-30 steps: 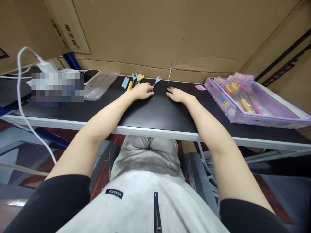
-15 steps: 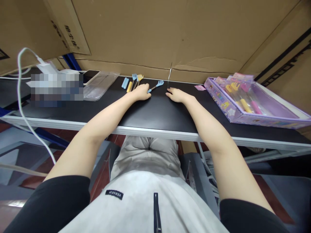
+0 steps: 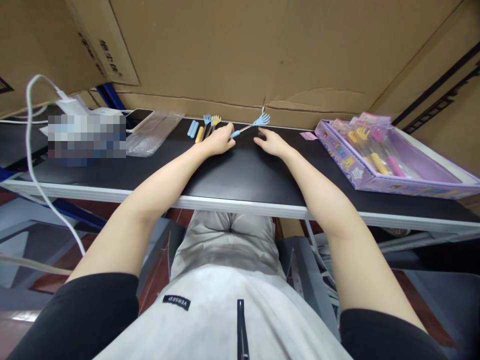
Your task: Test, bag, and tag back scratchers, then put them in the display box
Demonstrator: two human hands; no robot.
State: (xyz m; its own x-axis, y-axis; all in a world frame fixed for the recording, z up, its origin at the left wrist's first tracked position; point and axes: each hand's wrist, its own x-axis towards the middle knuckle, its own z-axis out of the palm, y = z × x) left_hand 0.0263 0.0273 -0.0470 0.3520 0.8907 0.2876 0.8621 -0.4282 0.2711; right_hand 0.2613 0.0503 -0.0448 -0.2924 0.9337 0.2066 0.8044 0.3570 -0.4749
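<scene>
The left hand (image 3: pixel 219 141) has its fingers closed on the handle of a blue scratcher (image 3: pixel 259 121), whose head sticks out near the right hand (image 3: pixel 275 144); those fingers are parted, holding nothing. Work looks part done: the held piece has its handle on but no wrapper; left of the left fingers lie loose scratchers (image 3: pixel 216 121) and handles (image 3: pixel 193 128); well right of the right fingers, wrapped scratchers (image 3: pixel 380 163) sit boxed.

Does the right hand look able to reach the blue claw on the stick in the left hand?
Likely yes: the right hand looks empty and close to the blue claw, with nothing visible between them.
</scene>
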